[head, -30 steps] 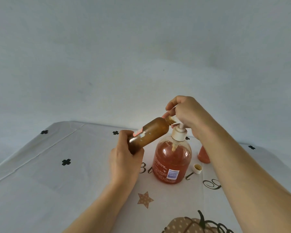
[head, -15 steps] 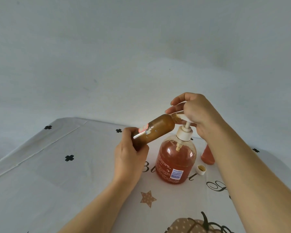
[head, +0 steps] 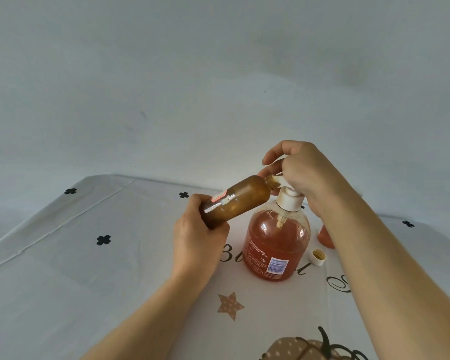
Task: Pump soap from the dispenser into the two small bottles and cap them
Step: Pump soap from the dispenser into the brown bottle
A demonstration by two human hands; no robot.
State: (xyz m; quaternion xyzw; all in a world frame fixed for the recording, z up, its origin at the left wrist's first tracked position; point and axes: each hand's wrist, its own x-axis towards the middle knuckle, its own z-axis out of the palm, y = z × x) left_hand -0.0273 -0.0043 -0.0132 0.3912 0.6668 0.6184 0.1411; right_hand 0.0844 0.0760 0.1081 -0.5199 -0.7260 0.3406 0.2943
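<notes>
Your left hand [head: 198, 237]: fingers wrapped round the base of the amber bottle [head: 237, 201], which is tilted, mouth at the nozzle. Centre: dispenser [head: 277, 245], upright on the tablecloth [head: 89, 255]. Your right hand [head: 304, 175]: fingers curled over its pump head. Just right: loose cap [head: 318, 257]; second bottle [head: 325, 236], partly behind your forearm.

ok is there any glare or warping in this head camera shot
Head view: light is soft and even, shadows faint; small glare spots on the soap dispenser and on the amber bottle in the left hand; wide-angle distortion bows the edges of the tablecloth; no obvious blur.
</notes>
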